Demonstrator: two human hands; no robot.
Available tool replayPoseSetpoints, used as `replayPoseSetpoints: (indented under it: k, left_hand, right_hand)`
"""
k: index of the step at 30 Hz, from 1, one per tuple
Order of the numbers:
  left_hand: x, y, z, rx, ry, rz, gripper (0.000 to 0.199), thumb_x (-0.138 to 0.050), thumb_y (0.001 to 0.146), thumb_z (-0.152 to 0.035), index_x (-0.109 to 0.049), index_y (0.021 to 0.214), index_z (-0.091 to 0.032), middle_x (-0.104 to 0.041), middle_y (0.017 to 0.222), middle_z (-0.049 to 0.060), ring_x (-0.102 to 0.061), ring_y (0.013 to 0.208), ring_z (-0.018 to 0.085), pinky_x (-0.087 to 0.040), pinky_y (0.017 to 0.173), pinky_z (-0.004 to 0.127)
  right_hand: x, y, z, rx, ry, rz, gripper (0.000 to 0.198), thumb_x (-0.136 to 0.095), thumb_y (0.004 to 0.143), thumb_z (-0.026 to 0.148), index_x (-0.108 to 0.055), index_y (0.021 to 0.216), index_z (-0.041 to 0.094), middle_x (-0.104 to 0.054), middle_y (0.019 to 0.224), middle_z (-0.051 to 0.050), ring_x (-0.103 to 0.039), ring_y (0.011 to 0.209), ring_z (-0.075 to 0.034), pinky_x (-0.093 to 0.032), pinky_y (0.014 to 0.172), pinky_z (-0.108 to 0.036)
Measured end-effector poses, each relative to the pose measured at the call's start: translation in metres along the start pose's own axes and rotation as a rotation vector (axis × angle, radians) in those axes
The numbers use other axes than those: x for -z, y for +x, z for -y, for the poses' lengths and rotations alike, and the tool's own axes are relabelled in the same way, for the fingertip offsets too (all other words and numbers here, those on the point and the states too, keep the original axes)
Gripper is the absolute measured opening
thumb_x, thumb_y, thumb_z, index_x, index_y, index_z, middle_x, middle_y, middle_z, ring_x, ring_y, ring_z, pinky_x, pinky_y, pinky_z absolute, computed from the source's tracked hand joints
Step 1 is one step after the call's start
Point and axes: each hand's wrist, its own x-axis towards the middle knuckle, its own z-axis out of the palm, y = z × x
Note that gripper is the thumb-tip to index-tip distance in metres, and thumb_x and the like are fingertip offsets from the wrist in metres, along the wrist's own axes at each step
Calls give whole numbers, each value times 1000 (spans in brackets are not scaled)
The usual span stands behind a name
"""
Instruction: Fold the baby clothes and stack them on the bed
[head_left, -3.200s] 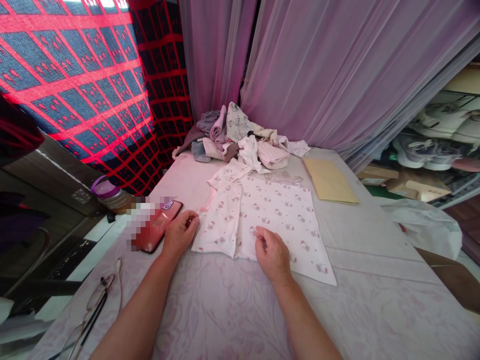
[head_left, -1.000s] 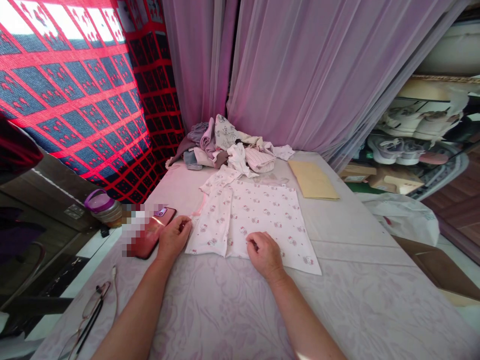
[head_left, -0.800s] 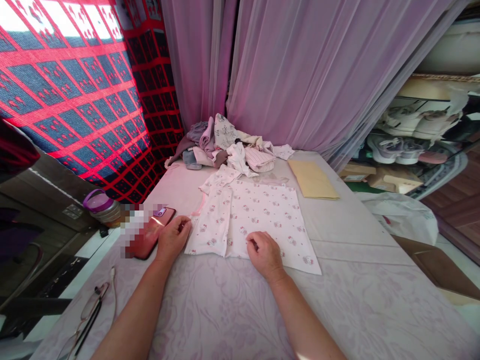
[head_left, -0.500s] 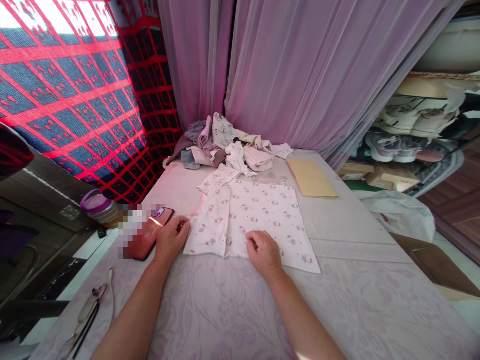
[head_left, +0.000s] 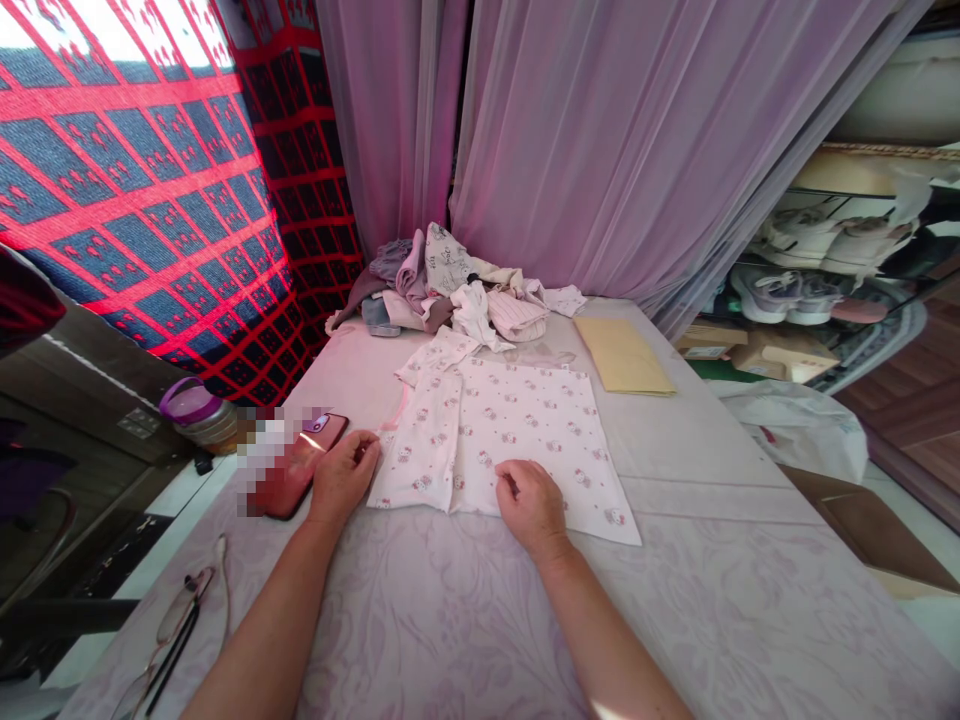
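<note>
A small white shirt printed with cat faces lies flat on the table, its left part folded inward and a pink trim along the left edge. My left hand rests on the table at that left edge, fingers curled in, with no cloth visible in them. On the lower edge of the shirt lies my right hand, loosely closed, with nothing visible in its grip. Next to my left hand is a red phone, partly blurred out.
Behind the shirt is a heap of crumpled clothes. A yellow folded sheet lies at the back right. Glasses and a white cable are at the front left. A purple-lidded jar stands beyond the table's left edge.
My right hand has shifted very slightly to the right on the shirt. My left hand and the shirt look the same.
</note>
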Motion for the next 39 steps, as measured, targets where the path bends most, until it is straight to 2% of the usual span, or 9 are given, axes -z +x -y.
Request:
replayPoseSetpoints:
  k: [7,11,21,28,34,39]
  left_hand:
    - [1,0,-4,-9,-5,-3,26,-50,79,-44,-62,86,-22,-64,71,-2,-57,64,14,-43,61,24]
    - [3,0,-6,-7,1,-4,26,-50,79,-44,-62,85,-22,-65,71,-2,-58,65,15,-43,62,24]
    - [1,-2,-8,-40,96,-34,24,-50,81,-43,-63,85,-23,-65,71,-2,-58,62,14,-43,61,24]
    - [-1,6,-10,-52,247,-81,34,-50,82,-43,-64,103,-20,-67,90,4,-59,64,16,-44,62,28]
    - [-1,7,-17,-40,338,-16,31,-48,84,-45,-67,90,-21,-67,87,4,-60,70,18,-42,62,28]
    - [0,6,-24,-1,375,11,25,-48,84,-40,-64,78,-22,-66,80,2,-60,73,17,-38,60,27]
  right_hand:
    - [0,-1,2,-9,-19,15,18,-46,75,11,-60,72,22,-63,70,-1,-55,71,-17,-41,69,-28]
    - [7,2,-2,-17,11,31,18,-46,76,13,-61,75,23,-66,75,-1,-57,75,-17,-42,71,-28]
    - [48,12,-61,-186,-113,-54,18,-47,76,27,-64,78,25,-69,76,-1,-60,72,-18,-43,65,-28]
    - [50,-1,-81,-253,-147,-90,21,-44,75,29,-64,78,23,-68,75,-2,-59,68,-18,-41,63,-28]
    - [47,-1,-82,-253,-152,-90,23,-44,75,30,-65,79,23,-68,74,-2,-59,68,-18,-41,63,-28]
    - [46,-2,-84,-266,-169,-84,25,-44,75,32,-66,80,22,-68,76,-3,-59,69,-18,-41,63,-28]
